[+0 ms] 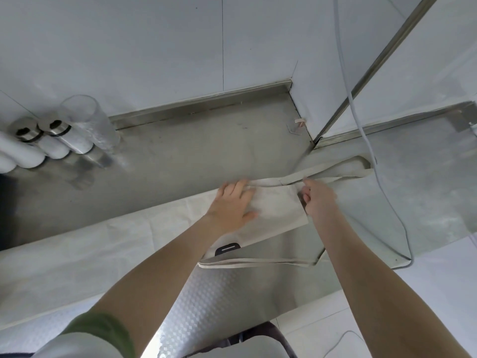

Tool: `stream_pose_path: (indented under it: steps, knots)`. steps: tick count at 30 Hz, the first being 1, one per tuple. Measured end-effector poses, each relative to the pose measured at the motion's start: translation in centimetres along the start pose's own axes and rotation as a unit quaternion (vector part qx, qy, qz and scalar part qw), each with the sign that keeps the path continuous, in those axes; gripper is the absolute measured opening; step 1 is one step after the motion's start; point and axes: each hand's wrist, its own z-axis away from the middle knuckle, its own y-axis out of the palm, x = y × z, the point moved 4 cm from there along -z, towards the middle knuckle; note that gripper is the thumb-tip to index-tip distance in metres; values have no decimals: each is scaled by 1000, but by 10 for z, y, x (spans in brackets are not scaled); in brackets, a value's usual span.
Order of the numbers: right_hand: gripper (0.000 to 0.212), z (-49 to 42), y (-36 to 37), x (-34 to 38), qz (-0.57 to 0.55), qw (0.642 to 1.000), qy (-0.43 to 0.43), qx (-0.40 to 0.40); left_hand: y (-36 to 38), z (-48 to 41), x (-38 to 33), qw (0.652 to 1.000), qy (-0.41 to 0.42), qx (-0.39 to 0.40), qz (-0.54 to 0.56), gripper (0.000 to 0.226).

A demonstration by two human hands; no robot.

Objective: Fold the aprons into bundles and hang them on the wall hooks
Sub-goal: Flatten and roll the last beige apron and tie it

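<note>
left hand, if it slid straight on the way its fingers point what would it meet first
The left hand lies flat on the apron, fingertips near its far edge. Beyond that only bare counter shows, then probably the raised steel lip at the wall.

Apron (pixel 103 244) past the left edge

Likely commercial kitchen or food-prep room, stainless steel tabletop (pixel 206 151) with raised rear lip (pixel 201 104), white wall panels (pixel 129 47) with metal corner trim (pixel 374 65), steel-capped canisters (pixel 55 130) and clear tumbler (pixel 87 120) lined at left, embossed steel front (pixel 206 306) below, white floor tiles (pixel 322 332).
</note>
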Motion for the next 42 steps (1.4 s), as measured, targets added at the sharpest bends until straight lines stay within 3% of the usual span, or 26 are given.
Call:
stream_pose_path:
  steps: [4,7,11,13,15,18,22,25,28,29,33,36,39,42]
  knots:
    - [28,-2,16,3,-1,999,1,33,-5,-37,1,992,-103,11,73,53]
    - [24,3,20,7,124,989,-4,76,-4,-59,6,981,-135,65,121,40]
    - [9,9,22,14,233,934,-70,263,-3,-72,13,959,-149,83,225,21]
    - [1,9,19,19,259,909,-129,300,-6,-74,10,953,-133,100,254,11]
    - [4,9,18,21,254,902,-125,327,-8,-75,10,952,-123,107,260,6]
    - [9,-2,17,25,288,902,-144,286,-9,-75,12,955,-114,104,252,7]
    - [25,-20,11,25,334,921,-180,91,-9,-81,12,949,-107,142,262,14]
    - [24,-21,14,23,276,949,-153,31,-12,-89,7,948,-78,194,238,26]
    - [62,-27,19,14,197,976,-71,64,-15,-94,-2,944,-50,210,249,23]
    - [65,-26,21,13,191,976,-60,83,-16,-96,-6,942,-38,209,261,20]
    - [14,-5,25,22,169,967,-98,161,-21,-100,-21,952,8,210,222,8]
    - [15,-1,21,30,133,964,-110,204,-25,-98,-26,958,20,214,189,18]
    - [7,-1,12,30,167,965,-79,188,-27,-96,-26,952,17,219,211,28]
    - [42,9,9,22,173,962,26,209,-30,-94,-26,944,22,222,244,30]
